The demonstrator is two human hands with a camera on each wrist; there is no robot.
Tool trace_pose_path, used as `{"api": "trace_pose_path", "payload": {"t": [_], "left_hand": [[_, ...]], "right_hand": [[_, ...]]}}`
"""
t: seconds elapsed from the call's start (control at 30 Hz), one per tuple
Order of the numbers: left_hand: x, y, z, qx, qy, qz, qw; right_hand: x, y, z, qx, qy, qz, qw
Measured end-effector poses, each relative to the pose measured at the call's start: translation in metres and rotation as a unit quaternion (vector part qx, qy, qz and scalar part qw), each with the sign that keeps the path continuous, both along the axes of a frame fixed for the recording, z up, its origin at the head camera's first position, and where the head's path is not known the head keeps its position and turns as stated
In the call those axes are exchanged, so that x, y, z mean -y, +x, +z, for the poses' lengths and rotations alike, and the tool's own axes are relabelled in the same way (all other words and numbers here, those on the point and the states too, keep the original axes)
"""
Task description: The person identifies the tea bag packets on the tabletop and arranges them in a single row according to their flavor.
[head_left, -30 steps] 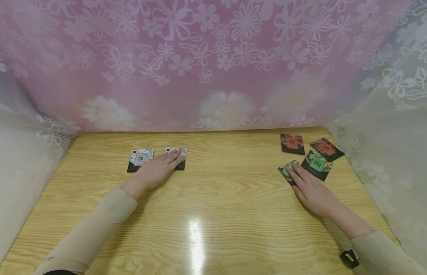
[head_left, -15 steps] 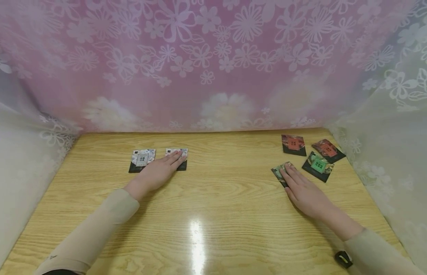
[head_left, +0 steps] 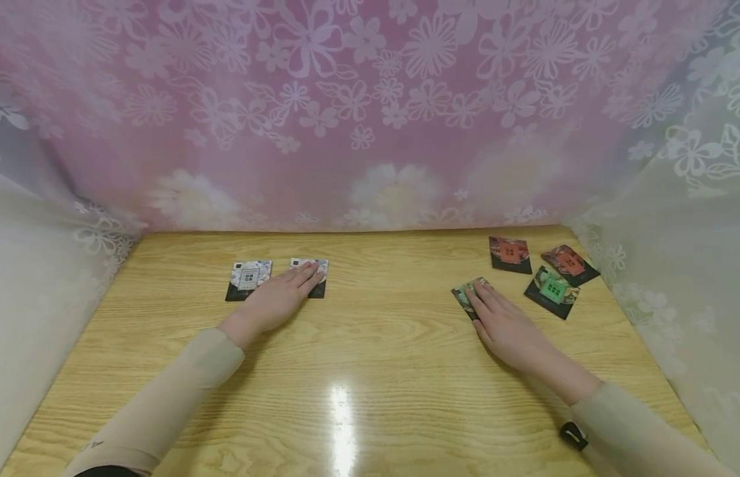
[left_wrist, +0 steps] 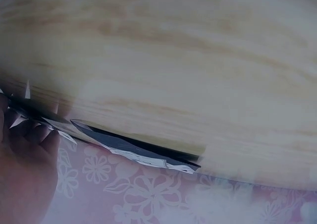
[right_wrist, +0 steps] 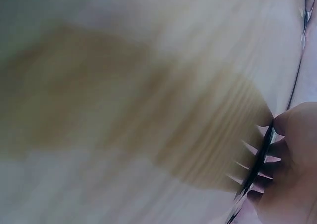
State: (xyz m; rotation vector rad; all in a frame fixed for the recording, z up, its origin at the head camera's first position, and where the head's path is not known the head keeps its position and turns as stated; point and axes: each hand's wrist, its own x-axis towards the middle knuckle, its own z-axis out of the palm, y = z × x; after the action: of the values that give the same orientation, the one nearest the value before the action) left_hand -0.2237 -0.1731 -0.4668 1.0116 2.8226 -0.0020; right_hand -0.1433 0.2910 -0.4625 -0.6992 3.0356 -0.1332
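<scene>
In the head view my left hand [head_left: 278, 298] lies with extended fingers on a white-and-black packet [head_left: 319, 290], covering much of it. A matching white packet [head_left: 248, 279] lies flat just left of that hand; the left wrist view also shows this flat white packet [left_wrist: 138, 153] beside the fingers. My right hand [head_left: 509, 331] rests its straight fingers on a green-and-black packet [head_left: 463, 295], partly hidden under them. A second green packet [head_left: 552, 291] lies to the right of this hand. In the right wrist view the fingertips press along the dark edge of the packet [right_wrist: 257, 159].
Two red-and-black packets, one red packet [head_left: 509, 254] at the back and another red packet [head_left: 570, 264] near the right edge, lie behind the green one. A pink floral curtain [head_left: 370, 132] borders the wooden table [head_left: 381, 377]. A small black object [head_left: 573, 436] sits beside the right sleeve.
My right hand has slid the green packet leftward across the table, away from the other green packet. The left hand has stayed on its white packet.
</scene>
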Motion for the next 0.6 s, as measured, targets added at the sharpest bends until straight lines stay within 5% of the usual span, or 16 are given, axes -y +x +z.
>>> {"api": "trace_pose_path", "payload": {"t": [0.6], "left_hand": [[-0.001,0.001,-0.001,-0.003,0.014,0.005,0.9999]], "right_hand": [[0.035,-0.032,-0.004,-0.001,-0.014,0.051,0.999]]}}
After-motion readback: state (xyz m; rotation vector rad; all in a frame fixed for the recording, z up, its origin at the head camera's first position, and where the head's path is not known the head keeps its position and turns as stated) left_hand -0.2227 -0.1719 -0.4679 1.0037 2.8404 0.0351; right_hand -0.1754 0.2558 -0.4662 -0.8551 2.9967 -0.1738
